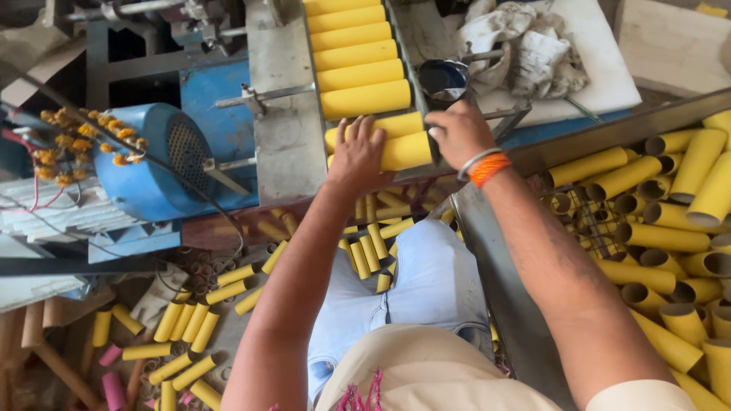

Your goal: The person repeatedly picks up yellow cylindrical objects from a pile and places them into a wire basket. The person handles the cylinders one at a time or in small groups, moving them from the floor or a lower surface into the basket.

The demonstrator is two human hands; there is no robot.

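Currently both hands, left hand (356, 158) and right hand (458, 134), fingers spread flat, are pressing yellow cardboard tubes (396, 141) on the feed chute (285, 144); loose tubes (655, 236) are waiting alongside.

Counts: hands, tubes, motor, cup.

Two hands: left hand (358, 158), right hand (459, 133). Seven yellow tubes (358, 55) in the machine's channel, the nearest two under the hands. One blue motor (156, 160). One metal cup (444, 78). One orange wristband (487, 167). Loose tubes in the bin (647, 228) and on the floor (190, 327): too many, partly hidden, not countable.
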